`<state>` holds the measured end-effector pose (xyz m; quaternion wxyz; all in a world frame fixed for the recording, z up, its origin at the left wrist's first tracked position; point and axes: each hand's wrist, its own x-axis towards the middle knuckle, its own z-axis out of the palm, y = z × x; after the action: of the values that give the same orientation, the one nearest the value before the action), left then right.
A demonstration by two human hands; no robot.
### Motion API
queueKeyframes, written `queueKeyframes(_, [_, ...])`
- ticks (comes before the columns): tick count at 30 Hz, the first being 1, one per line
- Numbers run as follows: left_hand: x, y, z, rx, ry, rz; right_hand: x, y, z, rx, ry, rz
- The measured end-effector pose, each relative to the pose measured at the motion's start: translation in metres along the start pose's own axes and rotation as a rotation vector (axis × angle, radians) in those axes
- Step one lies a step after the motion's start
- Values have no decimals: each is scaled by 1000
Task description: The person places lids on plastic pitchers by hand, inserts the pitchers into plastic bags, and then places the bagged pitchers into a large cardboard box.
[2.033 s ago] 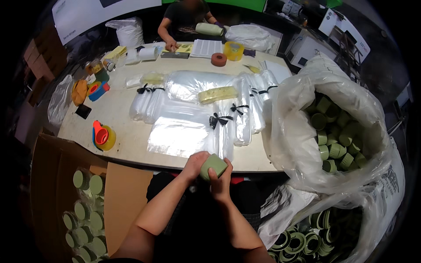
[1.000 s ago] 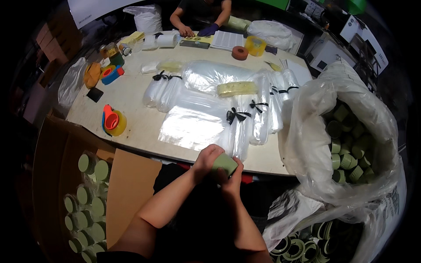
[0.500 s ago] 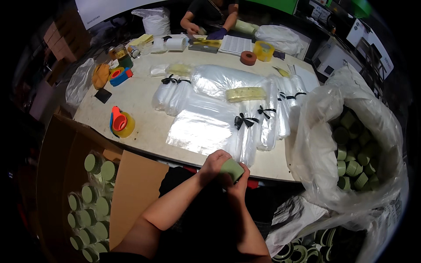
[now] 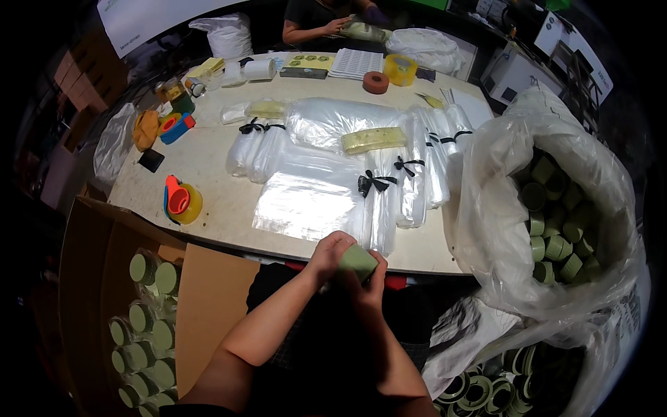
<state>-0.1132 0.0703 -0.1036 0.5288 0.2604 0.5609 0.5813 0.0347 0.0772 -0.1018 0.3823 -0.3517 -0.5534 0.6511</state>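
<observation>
Just off the table's near edge, both my hands hold one light green plastic cap [image 4: 358, 261]. My left hand [image 4: 329, 258] wraps its left side, while my right hand [image 4: 373, 281] grips it from the right and below. Some fingertips are hidden behind the cap. Beyond my hands lies a stack of clear plastic bags [image 4: 306, 198], beside rolled bag bundles [image 4: 377, 215] tied with black strips. At the right, a large plastic sack [image 4: 479, 229] holds many similar green caps [image 4: 556, 247]. On the left, bagged green caps [image 4: 141, 316] stand in rows inside a cardboard box [image 4: 215, 306].
An orange-and-blue tape dispenser [image 4: 182, 200] sits at the table's left. Brown tape [image 4: 376, 83] and yellow tape [image 4: 401, 69] rolls stand toward the back. Green rings [image 4: 476, 393] fill a bag at lower right. Across the table, another person's hand [image 4: 338, 26] handles a pale wrapped bundle.
My view has shifted slightly, and the cap has turned a little between my hands. The person opposite has moved from the yellow sheets to the pale bundle.
</observation>
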Motion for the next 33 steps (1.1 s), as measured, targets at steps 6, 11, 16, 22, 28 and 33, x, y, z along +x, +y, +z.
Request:
queueKeyframes(6, [-1, 3, 1, 7, 12, -3, 1, 1, 1, -25, 13, -17])
queueKeyframes(11, [3, 0, -1, -2, 8, -19, 1, 5, 0, -7, 1, -57])
queueKeyframes(16, [4, -3, 0, -10, 7, 19, 1, 16, -4, -29, 1, -77])
queueKeyframes(22, [2, -2, -1, -45, 3, -12, -1, 7, -1, -6, -4, -37])
queueKeyframes(28, [2, 1, 1, -38, 9, 9, 1, 14, -3, -24, 8, -40])
queueKeyframes(33, [5, -3, 1, 11, 12, 37, 8, 35, -11, -135, 7, -139])
